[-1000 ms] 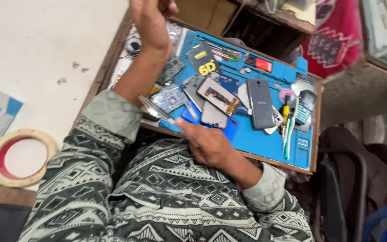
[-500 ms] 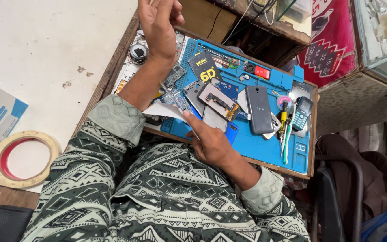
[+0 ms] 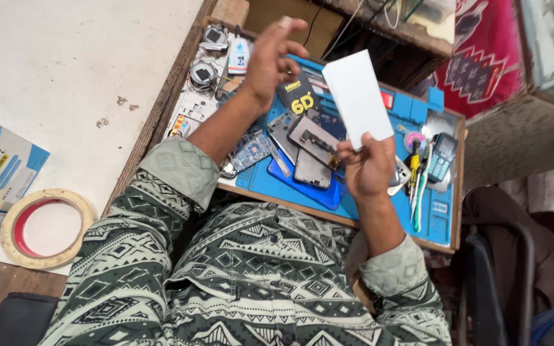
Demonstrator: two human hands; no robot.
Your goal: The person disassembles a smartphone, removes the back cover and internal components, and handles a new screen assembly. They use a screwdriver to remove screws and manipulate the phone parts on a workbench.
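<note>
My right hand [image 3: 368,170] is shut on a flat white rectangular panel [image 3: 357,96], holding it by its lower edge, tilted up above a blue work mat [image 3: 440,214]. My left hand [image 3: 270,57] is raised over the mat's far left end with its fingers apart and nothing clearly in it. Under both hands lie several opened phones and phone frames [image 3: 312,144]. A black packet with yellow marks [image 3: 299,96] lies next to the left hand.
A small keypad phone [image 3: 442,157] and thin hand tools [image 3: 415,182] lie at the mat's right side. A small white bottle [image 3: 240,54] and round parts stand at the far left. A tape roll [image 3: 46,227] and a blue box [image 3: 1,166] rest on the white surface.
My right hand has left the phones on the mat and lifted the white panel. The left hand stayed raised and turned a little. The view has moved closer.
</note>
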